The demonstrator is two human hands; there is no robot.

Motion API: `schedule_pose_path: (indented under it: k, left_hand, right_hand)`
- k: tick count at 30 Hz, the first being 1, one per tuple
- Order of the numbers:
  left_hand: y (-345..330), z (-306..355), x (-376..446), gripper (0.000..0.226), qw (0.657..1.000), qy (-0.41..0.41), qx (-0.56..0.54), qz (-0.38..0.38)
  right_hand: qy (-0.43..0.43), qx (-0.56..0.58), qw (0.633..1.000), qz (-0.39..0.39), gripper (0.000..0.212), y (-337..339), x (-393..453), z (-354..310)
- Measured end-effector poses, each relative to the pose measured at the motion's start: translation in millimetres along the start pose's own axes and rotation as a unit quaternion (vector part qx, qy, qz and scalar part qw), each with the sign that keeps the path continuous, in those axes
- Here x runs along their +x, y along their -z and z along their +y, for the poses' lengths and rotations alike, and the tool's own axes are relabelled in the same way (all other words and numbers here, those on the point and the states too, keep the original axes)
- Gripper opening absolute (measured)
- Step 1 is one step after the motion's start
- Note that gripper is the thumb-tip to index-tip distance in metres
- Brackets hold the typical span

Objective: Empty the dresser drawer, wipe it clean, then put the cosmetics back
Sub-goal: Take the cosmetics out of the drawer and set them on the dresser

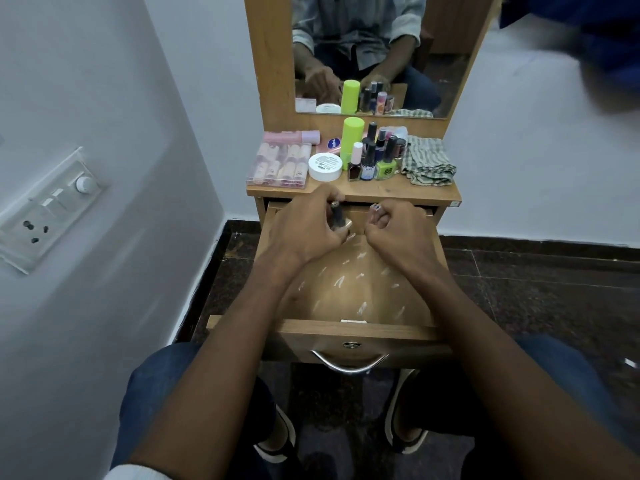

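From the head camera, a narrow wooden dresser stands in a corner between pale walls, over a dark speckled stone floor (519,292). Its drawer (353,332) is pulled out toward the person's knees, the glossy bottom showing bare with streaks of reflected light. At the drawer's back end, the left hand (308,230) has its fingers curled round a small dark bottle (337,216); the right hand (398,226) has its fingers clamped on a small item, too hidden to identify. On the bench (381,192) above stand the other cosmetics: a clear case of tubes (278,164), a white jar (325,166), a lime-green cylinder (351,136), a cluster of nail-polish bottles (375,161) and a folded checked cloth (429,161). The mirror (381,46) behind reflects them. A switch panel (48,209) sits on the left wall.
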State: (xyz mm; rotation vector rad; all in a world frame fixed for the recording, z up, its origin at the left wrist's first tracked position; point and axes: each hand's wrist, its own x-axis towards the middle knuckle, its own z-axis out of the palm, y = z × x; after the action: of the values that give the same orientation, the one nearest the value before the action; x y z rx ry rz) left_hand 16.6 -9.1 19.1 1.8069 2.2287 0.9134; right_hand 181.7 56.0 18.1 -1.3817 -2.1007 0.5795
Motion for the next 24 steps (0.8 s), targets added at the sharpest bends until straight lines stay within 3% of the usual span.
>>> schedule_pose_path:
  k: [4, 9, 24]
  left_hand:
    - [5.4, 21.9, 20.2, 0.061, 0.997, -0.034, -0.064, 0.014]
    - [0.7, 45.5, 45.1, 0.070, 0.997, -0.033, -0.054, 0.047]
    - [-20.3, 58.2, 62.1, 0.068, 0.990, -0.019, -0.028, 0.134]
  right_hand:
    - [0.009, 0.000, 0.999, 0.036, 0.007, 20.7, 20.2, 3.5]
    - [0.014, -0.028, 0.995, 0.099, 0.031, 27.3, 47.2, 4.4]
    - [-0.022, 0.027, 0.987, 0.155, 0.009, 11.0, 65.0, 13.0]
